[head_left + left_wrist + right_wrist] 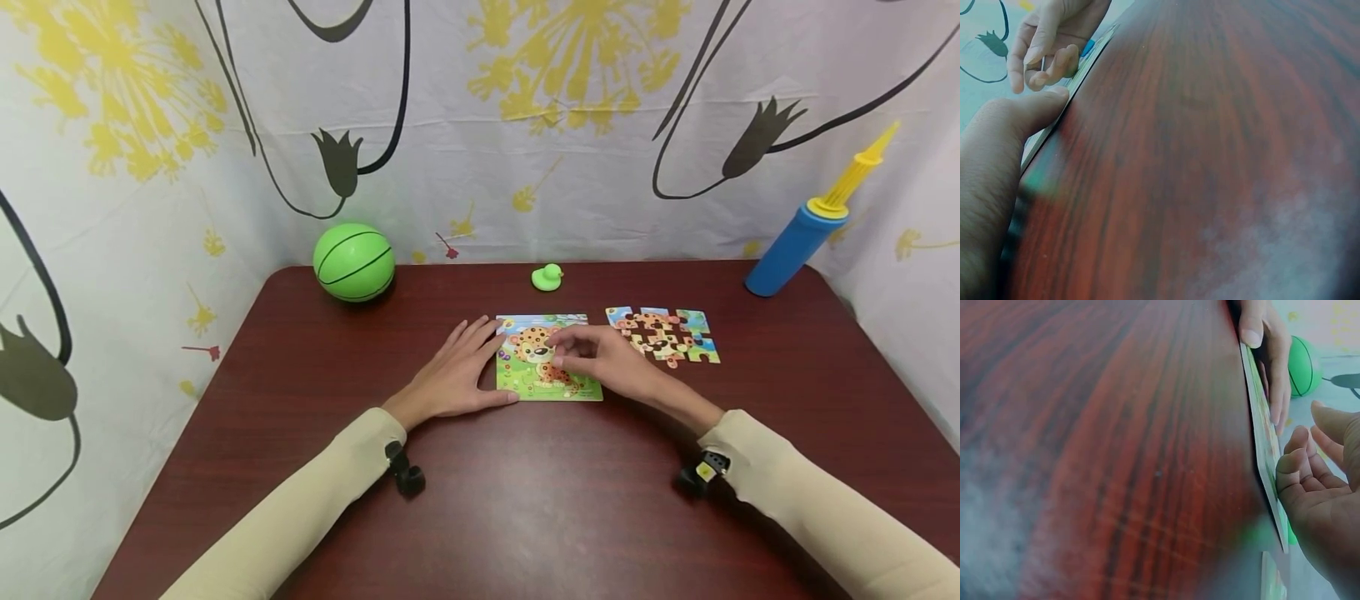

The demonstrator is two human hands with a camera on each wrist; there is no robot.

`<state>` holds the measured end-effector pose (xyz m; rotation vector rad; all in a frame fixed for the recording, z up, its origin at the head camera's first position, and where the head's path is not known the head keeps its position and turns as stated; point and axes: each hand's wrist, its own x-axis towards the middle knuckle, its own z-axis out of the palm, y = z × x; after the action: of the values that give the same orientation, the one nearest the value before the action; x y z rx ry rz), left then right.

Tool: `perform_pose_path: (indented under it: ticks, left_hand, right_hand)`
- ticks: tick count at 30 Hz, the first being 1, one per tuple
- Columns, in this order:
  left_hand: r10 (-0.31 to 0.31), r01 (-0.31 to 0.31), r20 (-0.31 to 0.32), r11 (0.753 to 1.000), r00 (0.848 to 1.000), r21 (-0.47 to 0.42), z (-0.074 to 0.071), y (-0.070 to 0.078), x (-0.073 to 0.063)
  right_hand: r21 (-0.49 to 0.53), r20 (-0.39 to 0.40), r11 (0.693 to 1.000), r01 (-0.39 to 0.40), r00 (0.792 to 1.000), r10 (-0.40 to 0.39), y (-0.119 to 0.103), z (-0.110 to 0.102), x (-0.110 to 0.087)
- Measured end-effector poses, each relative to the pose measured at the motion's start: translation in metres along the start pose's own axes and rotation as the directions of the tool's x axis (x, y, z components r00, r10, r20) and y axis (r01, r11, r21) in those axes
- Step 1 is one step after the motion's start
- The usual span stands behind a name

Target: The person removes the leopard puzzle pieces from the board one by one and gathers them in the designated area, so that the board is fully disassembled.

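Observation:
On the table lies a square jigsaw board [517,385] with a spotted leopard cub on green grass. My left hand [467,371] lies at its left side, fingers spread; the thumb touches the board's front edge, also seen in the right wrist view. Over the board's right half is my right hand [600,358], its fingers loosely bent and thumb apart from the index finger; no piece shows clearly between them. In the left wrist view the right hand [1054,50] is close above the left thumb. Right of the board lie several interlocking puzzle pieces [663,343].
A green ball [354,262] sits at the table's back left corner. Behind the board stands a small green rubber duck [547,278]. A blue hand pump [797,250] with a yellow top leans at the back right. Patterned cloth [450,125] hangs behind the dark wooden table [525,500].

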<state>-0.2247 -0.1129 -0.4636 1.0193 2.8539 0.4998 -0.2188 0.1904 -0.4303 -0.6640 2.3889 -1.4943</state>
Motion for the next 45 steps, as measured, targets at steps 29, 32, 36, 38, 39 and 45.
perform_pose_path:
  ticks: [29,32,36,38,39,45]
  left_hand:
    - [0.005,-0.005,0.003,1.0,1.0,0.008,-0.001,0.0,0.0]
    - [0.006,-0.006,0.003,1.0,1.0,0.005,-0.001,0.0,0.0]
    - [0.011,-0.011,-0.003,1.0,1.0,0.006,-0.001,0.0,0.0]
    - [0.013,-0.013,-0.006,1.0,1.0,0.007,0.0,0.0,0.0]
    - [0.014,-0.013,-0.007,1.0,1.0,0.01,0.0,0.0,0.0]
    - [0.012,-0.012,-0.011,1.0,1.0,0.023,0.0,0.0,0.0]
  right_hand:
    - [-0.151,0.067,0.988,0.033,0.998,-0.023,-0.002,0.003,-0.011]
    - [-0.21,0.075,0.974,0.089,0.994,-0.074,-0.003,0.005,-0.011]
    - [-0.274,0.094,0.951,0.142,0.988,-0.12,-0.003,0.007,-0.012]
    - [-0.3,0.099,0.943,0.145,0.988,-0.121,-0.003,0.008,-0.012]
    - [-0.311,0.1,0.939,0.146,0.988,-0.121,-0.003,0.008,-0.012]
    - [-0.335,0.094,0.935,0.117,0.991,-0.09,-0.004,0.005,-0.015]
